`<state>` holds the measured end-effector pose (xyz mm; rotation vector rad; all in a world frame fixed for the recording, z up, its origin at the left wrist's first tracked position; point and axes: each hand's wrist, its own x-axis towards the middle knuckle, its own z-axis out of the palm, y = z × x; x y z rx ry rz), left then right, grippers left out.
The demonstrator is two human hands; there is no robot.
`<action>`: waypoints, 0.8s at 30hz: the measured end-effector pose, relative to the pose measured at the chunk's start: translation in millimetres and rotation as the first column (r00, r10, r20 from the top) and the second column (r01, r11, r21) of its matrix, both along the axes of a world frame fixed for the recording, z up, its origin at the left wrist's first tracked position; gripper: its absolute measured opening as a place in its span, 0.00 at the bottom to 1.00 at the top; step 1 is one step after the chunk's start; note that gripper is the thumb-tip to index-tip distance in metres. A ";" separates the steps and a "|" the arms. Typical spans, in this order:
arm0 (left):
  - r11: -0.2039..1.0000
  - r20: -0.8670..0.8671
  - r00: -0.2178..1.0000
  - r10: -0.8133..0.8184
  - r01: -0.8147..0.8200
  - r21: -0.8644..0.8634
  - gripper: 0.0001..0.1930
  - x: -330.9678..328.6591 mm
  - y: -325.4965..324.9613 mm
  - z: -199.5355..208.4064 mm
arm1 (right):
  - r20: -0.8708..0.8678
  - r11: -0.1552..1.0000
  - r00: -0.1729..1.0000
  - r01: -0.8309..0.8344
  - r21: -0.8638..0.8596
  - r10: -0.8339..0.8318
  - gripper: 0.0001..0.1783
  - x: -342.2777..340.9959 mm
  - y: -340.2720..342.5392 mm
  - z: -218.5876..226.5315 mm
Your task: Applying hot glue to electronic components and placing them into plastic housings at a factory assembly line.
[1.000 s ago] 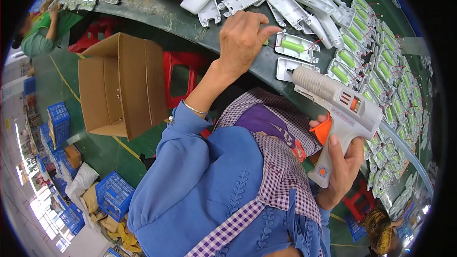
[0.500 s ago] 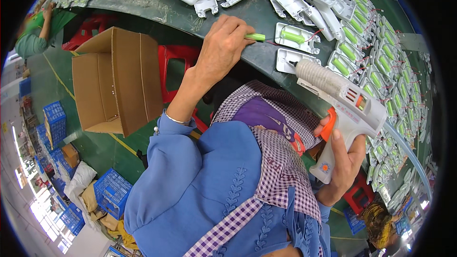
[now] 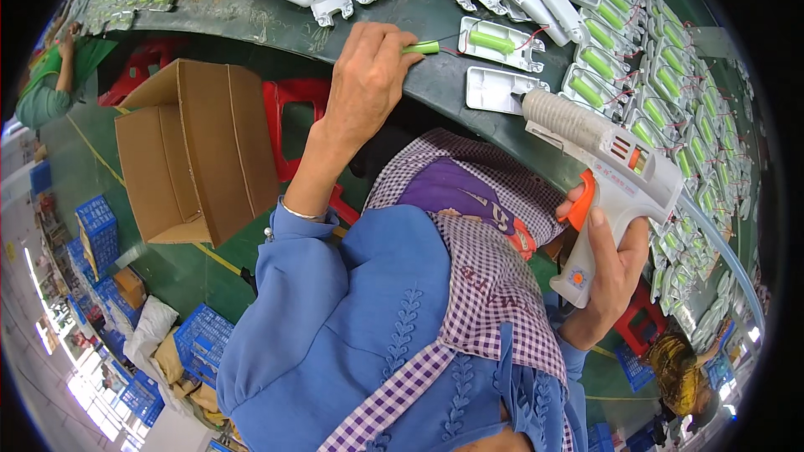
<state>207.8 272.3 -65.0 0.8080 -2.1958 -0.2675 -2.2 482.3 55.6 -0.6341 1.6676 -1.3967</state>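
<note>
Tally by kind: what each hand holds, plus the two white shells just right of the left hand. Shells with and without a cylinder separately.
Glue gun, right hand: 1
Loose green cylinder, left hand: 1
White shell with seated green cylinder: 1
Cylinder-free white shell: 1
Total: 4

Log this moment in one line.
left hand: holding green cylinder | right hand: gripping glue gun | nozzle: at white shell | adjacent shell: second cylinder inside

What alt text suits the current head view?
The right hand holds a white glue gun, its nozzle pointing at a white shell on a green bench; the left hand pinches a green cylinder. More shells, many holding green cylinders, spread beyond and rightward.
</note>
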 end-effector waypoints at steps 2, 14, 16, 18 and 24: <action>1.000 -0.057 0.998 0.020 -0.019 0.010 0.11 -0.5 2.7 -0.1 | -0.011 1.000 1.000 0.002 0.011 -0.002 0.19 -1.9 0.3 -0.9; 0.960 -0.169 0.971 -0.171 0.203 0.195 0.10 -54.1 23.1 31.0 | 0.005 0.999 0.999 0.034 -0.027 -0.034 0.21 0.3 10.0 1.6; 0.942 -0.108 0.975 -0.194 0.216 0.258 0.10 -56.6 25.9 27.0 | 0.039 0.998 0.998 0.051 -0.044 -0.049 0.22 4.0 12.6 3.3; 0.938 -0.071 0.977 -0.200 0.212 0.273 0.09 -57.3 25.7 24.6 | 0.049 0.998 0.997 0.057 -0.041 -0.055 0.22 5.9 13.9 5.7; 0.922 -0.022 0.976 -0.217 0.212 0.324 0.09 -60.0 26.3 23.7 | 0.035 0.998 0.998 0.056 -0.040 -0.055 0.22 5.8 16.0 8.5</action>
